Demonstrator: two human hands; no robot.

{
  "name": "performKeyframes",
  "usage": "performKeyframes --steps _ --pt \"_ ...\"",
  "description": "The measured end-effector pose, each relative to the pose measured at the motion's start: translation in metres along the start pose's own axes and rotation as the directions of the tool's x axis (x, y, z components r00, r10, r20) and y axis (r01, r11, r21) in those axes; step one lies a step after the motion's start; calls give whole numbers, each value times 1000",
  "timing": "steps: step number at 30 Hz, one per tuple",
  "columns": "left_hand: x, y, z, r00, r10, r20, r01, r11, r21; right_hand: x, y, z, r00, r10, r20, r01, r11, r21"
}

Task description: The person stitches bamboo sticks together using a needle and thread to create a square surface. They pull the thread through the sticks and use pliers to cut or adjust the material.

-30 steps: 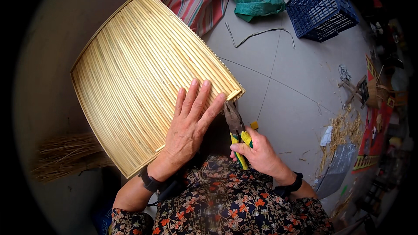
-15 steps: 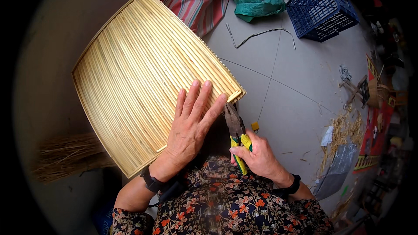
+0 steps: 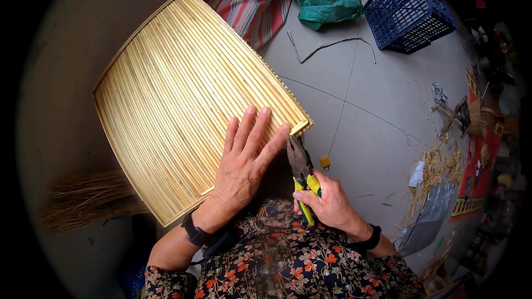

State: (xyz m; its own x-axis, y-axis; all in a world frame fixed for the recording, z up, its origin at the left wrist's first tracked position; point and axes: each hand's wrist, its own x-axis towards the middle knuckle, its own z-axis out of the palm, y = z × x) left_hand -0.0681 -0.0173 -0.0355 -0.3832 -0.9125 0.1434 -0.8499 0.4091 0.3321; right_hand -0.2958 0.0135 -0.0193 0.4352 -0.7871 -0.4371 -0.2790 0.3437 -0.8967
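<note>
A wide panel of pale straw-coloured stalks (image 3: 177, 94), laid side by side with a thin rim, slants across the view in front of me. My left hand (image 3: 244, 158) lies flat on its near right part, fingers stretched out and thumb near the corner. In my right hand (image 3: 327, 199) is a pair of pliers (image 3: 300, 166) with yellow and green handles. Their dark jaws meet the panel's edge just below its right corner; what the tips grip there is too small to tell.
A blue plastic crate (image 3: 407, 14), a green plastic bag (image 3: 324, 0) and a bent wire (image 3: 332, 43) lie on the tiled floor beyond. Striped cloth (image 3: 249, 0) is behind the panel. A bundle of dry stalks (image 3: 91, 199) is at left, loose straw (image 3: 438, 171) at right.
Both hands and the pliers have shifted very slightly toward me. The panel has barely moved, and my right hand keeps its hold on the pliers.
</note>
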Motion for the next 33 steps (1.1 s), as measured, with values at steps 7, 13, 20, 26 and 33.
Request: performKeyframes --steps 7,13,20,26,33 --pt "-2 1 2 1000 3 -7 -3 1000 0 -3 2 4 1000 0 -9 0 1000 22" --pt "1 -2 5 1000 13 -9 -12 999 44 -14 3 10 931 -363 41 347 843 -411" --pt "3 -3 4 1000 10 -21 -10 1000 -6 -11 -17 -19 910 67 409 21 978 -207" --pt "3 -6 7 999 -9 -37 9 1000 -1 -23 32 -69 880 -123 458 -109 887 449" --pt "1 -9 0 999 13 46 -13 1000 14 87 207 -118 929 369 28 -291 682 671"
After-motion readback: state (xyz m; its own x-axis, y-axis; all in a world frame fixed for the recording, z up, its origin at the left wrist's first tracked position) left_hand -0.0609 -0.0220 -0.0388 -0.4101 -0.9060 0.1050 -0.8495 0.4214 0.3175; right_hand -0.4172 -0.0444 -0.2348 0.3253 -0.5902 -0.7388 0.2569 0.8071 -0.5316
